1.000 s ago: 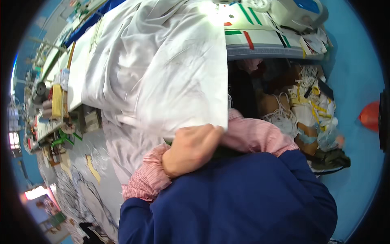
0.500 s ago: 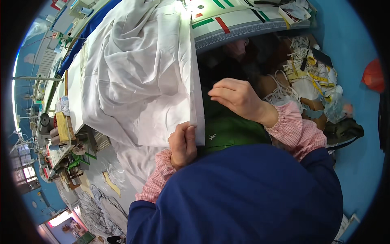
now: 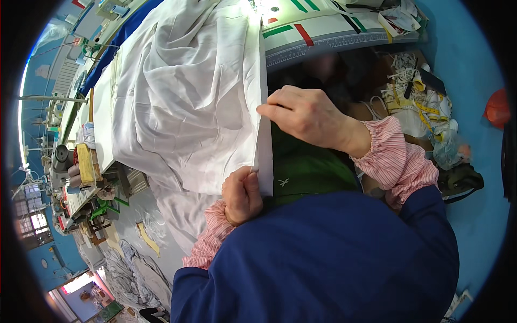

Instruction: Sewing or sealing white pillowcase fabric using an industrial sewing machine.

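A large white cloth (image 3: 183, 102) hangs in loose folds over the table edge and down toward my lap. Its right border carries a straight folded hem (image 3: 262, 137). My left hand (image 3: 242, 195) is closed at the lower part of that hem, thumb against bent fingers, gripping the cloth. Farther up the same border, my right hand (image 3: 307, 116) pinches the fold between thumb and forefinger. Between the hands the edge runs nearly straight. At the top, the cloth reaches a brightly lit spot (image 3: 255, 7) on the worktable, where details are washed out by glare.
The worktable (image 3: 334, 21) bears red, green and black tape strips and a ruler strip (image 3: 323, 47) along its front edge. At right, a tangle of white cords and yellow measuring tape (image 3: 423, 102) lies beside a dark phone-like slab (image 3: 432, 82). Crumpled grey cloth (image 3: 132, 274) lies on the floor at left.
My right hand has moved left onto the cloth's folded border and now pinches it; before, it hovered apart from it. My left hand stays on the lower hem.
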A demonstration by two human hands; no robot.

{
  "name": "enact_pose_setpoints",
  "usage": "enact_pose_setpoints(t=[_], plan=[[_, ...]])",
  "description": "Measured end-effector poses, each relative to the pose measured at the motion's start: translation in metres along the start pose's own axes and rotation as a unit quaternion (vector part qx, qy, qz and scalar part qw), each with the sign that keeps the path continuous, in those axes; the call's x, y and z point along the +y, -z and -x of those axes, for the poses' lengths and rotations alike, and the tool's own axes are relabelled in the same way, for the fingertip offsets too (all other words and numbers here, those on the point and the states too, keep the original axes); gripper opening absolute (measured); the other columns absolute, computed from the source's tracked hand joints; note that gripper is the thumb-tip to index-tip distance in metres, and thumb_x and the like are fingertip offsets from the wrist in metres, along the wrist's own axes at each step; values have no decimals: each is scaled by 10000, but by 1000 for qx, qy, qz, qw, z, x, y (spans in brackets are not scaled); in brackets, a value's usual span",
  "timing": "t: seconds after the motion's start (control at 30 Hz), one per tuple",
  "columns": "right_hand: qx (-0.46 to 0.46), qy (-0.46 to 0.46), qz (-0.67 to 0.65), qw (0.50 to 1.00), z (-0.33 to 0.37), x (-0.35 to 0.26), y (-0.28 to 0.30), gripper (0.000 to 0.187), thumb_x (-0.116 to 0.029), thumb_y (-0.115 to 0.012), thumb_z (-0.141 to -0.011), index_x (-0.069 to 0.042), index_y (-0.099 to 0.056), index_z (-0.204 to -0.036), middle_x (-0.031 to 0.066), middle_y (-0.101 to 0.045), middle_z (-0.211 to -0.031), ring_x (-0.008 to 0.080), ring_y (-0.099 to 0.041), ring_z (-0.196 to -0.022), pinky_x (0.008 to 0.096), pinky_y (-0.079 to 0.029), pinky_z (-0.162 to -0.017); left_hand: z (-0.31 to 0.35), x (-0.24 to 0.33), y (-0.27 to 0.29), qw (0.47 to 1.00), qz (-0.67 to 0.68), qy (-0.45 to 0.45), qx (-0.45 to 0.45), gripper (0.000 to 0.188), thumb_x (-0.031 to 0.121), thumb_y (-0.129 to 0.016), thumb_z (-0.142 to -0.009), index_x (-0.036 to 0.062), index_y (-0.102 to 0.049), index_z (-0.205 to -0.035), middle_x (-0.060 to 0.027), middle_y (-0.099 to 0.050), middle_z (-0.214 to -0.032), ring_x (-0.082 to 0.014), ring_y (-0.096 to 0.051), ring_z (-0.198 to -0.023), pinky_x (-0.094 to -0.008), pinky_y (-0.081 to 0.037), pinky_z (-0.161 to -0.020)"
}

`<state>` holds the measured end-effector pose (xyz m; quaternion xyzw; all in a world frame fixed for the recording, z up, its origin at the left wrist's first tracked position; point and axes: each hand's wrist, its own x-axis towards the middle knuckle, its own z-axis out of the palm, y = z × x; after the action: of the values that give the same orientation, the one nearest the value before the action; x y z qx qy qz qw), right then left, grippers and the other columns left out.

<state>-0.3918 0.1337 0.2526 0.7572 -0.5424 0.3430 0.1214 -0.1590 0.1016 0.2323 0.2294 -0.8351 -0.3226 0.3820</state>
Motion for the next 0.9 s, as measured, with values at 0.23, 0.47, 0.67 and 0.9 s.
enact_pose_setpoints(t=[0.23, 0.47, 0.67, 0.9], plan=[[-9, 19, -43, 999, -4, 1, 2, 196, -33, -641, -705, -68, -622, -897, 23, -552, -862, 176, -579, -748, 276, -502, -581, -4, 0, 2, 998, -24, -57, 15, 64, 19, -568, -896, -25, -596, -934, -139, -607, -712, -283, -559, -547, -357, -432, -513], [-69, 84, -82, 991, -13, -14, 9, 111, -88, -627, -678, -79, -589, -782, 23, -548, -887, 169, -572, -785, 286, -491, -616, -6, 1, 6, 995, -64, -73, 7, 96, 72, -552, -925, -12, -591, -950, -100, -604, -717, -206, -542, -565, -304, -432, -529], [-28, 77, -50, 995, -12, -12, 9, 135, -96, -606, -718, -80, -598, -852, 19, -550, -905, 158, -558, -757, 274, -489, -632, -7, -2, 6, 996, -50, -76, 9, 147, 131, -525, -964, -10, -565, -963, -48, -565, -660, -103, -480, -524, -241, -393, -498], [-49, -4, 29, 998, -21, 11, -7, 174, -78, -590, -735, -62, -593, -908, 47, -537, -866, 188, -577, -754, 302, -502, -640, -3, -1, 9, 997, -45, -40, 38, 68, 2, -575, -878, -13, -612, -934, -152, -630, -774, -292, -598, -629, -347, -471, -585]])
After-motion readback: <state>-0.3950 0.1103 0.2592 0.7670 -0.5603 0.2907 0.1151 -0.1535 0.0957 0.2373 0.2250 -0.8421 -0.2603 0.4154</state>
